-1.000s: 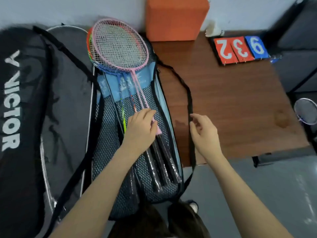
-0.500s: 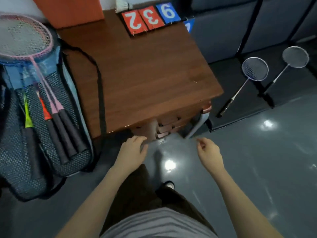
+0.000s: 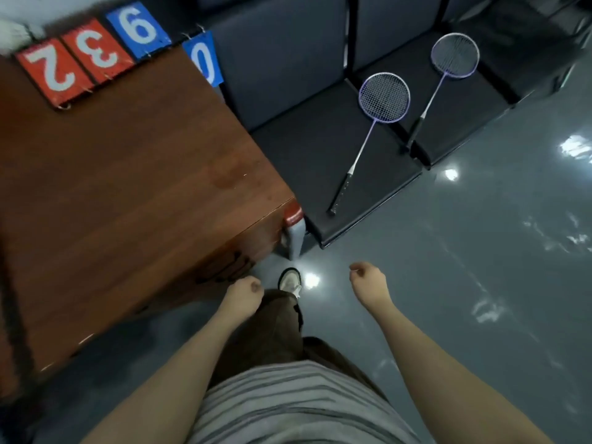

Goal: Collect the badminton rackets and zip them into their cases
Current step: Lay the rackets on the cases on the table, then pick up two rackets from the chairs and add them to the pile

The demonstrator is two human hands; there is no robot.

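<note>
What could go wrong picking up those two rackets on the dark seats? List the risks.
1. The nearer racket has its grip at the seat's front edge; a careless grab might knock it onto the floor.
2. The farther racket lies across the gap between seats, so its grip could snag there.
3. The wooden table's corner juts beside the walking path; a hip or the left hand may bump it.

Open floor (image 3: pixel 448 283) beside desk (image 3: pixel 128 187).

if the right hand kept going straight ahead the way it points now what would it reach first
Probably the front edge of the dark seat, near the nearer racket and its grip; only bare floor lies before that. Depth is unclear, so this is a guess.
</note>
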